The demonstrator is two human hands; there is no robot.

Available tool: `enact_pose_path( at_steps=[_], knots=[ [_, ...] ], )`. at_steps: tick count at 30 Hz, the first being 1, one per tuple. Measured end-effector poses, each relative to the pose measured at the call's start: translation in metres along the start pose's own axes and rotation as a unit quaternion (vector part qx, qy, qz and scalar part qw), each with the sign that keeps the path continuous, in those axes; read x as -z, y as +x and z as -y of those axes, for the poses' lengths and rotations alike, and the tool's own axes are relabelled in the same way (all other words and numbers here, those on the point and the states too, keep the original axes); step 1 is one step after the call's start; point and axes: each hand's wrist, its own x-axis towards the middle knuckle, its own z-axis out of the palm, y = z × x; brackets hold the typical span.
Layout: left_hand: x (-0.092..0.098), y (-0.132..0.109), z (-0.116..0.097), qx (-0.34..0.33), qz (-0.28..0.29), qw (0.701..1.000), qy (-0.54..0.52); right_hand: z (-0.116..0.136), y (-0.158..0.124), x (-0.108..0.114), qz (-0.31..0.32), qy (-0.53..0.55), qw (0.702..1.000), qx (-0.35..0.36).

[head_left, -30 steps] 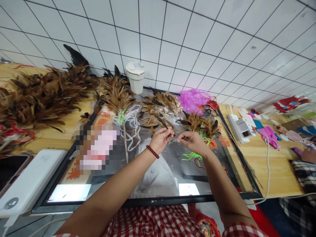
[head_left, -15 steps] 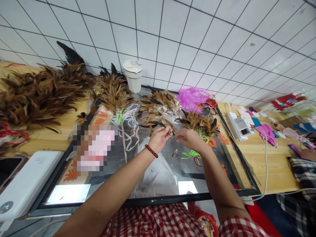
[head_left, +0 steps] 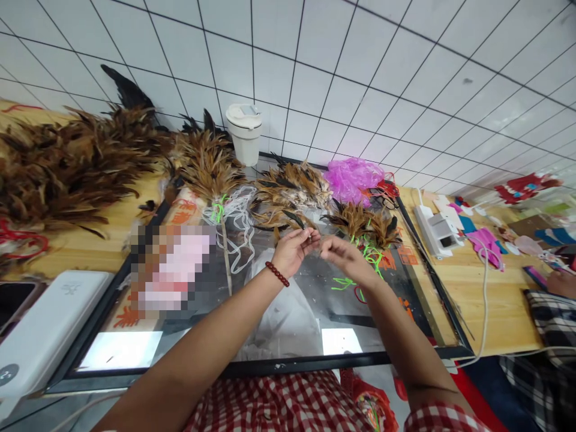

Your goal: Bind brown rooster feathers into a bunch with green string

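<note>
Gone from the glass is the loose bit that lay under the hands half a second ago, and both hands have edged up a touch, closing in on each other. Left hand point(head_left: 292, 249) pinches a small dark feather point(head_left: 309, 237) between thumb and fingertips, curled tight on it. It's tiny, hard to read, but it seems to run left to right, tip poking out toward the other hand. Right hand point(head_left: 344, 255) sits just beside it, fingers drawn together as if nipping something fine; whether they grip anything I cannot tell. So the feather lies right of the left fingertips, left of the right ones, in the narrow space between the hands. The left has it, the right is near enough to touch.

All this hangs over a dark glass sheet point(head_left: 288, 324) in a black frame. Just behind the hands, a loose feather pile point(head_left: 288, 192), with a smaller bunch point(head_left: 366, 225) tied in green cord point(head_left: 344, 283) to the right. Pink plastic point(head_left: 353, 180) beyond that. White string point(head_left: 238, 228) trails left, next to a duster point(head_left: 209, 165). White cup point(head_left: 245, 132) stands against the tiled wall. Big brown feathers point(head_left: 67, 168) heap far left, and a white power bank point(head_left: 49, 330) lies near the edge. Far right, a co-worker's checked sleeve point(head_left: 553, 324).
</note>
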Motion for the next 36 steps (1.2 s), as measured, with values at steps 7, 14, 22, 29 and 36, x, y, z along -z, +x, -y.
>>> enact_pose_path(
  at_steps=[7,14,22,29,36],
  knots=[
    [0.0,-0.001,-0.003,0.043,0.001,0.999,0.022,-0.016,0.035,-0.014,-0.15,0.242,0.954,-0.09],
    [-0.004,-0.003,-0.005,0.062,0.002,0.997,0.055,-0.02,0.035,-0.015,-0.216,0.167,0.96,-0.07],
    [0.0,-0.003,-0.007,0.095,0.048,0.989,0.107,-0.017,0.032,0.004,-0.031,0.294,0.942,-0.159],
    [0.001,-0.004,-0.01,0.126,0.068,0.984,0.108,-0.022,0.04,-0.003,-0.101,0.279,0.942,-0.16],
    [0.0,-0.003,-0.005,0.1,0.051,0.987,0.112,-0.018,0.035,-0.002,-0.131,0.139,0.98,-0.064]
  ],
)
